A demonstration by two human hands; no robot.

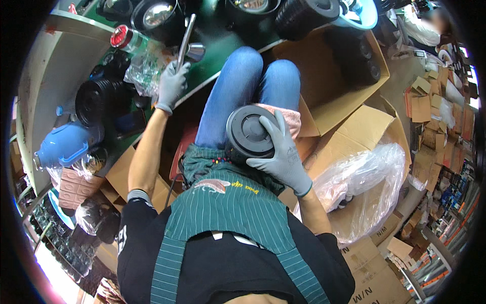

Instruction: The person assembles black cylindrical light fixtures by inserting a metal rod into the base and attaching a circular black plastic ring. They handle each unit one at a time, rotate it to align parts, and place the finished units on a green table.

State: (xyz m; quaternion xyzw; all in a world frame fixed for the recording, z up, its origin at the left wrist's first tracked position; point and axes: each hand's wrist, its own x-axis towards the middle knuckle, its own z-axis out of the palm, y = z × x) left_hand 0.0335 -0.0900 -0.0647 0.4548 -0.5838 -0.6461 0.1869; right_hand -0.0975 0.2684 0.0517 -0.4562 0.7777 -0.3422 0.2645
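Observation:
My left hand (173,87), in a grey glove, is closed around the lower end of a long metal bar (186,38) at the edge of the green work table. Close by that bar is a silver cone-shaped metal piece (195,51); whether the two are joined I cannot tell. My right hand (281,154), also gloved, grips the side of a round black housing (249,133) with a ringed face, thumb and fingers spread over its edge. The housing rests on my lap against a pink cloth (286,119).
Black round housings (157,17) with shiny centres stand along the table's far side. A red-topped can (121,38) and clear plastic (144,73) lie left of my left hand. Open cardboard boxes (316,61) flank my right, one holding a plastic bag (364,177). A blue jug (68,147) sits left.

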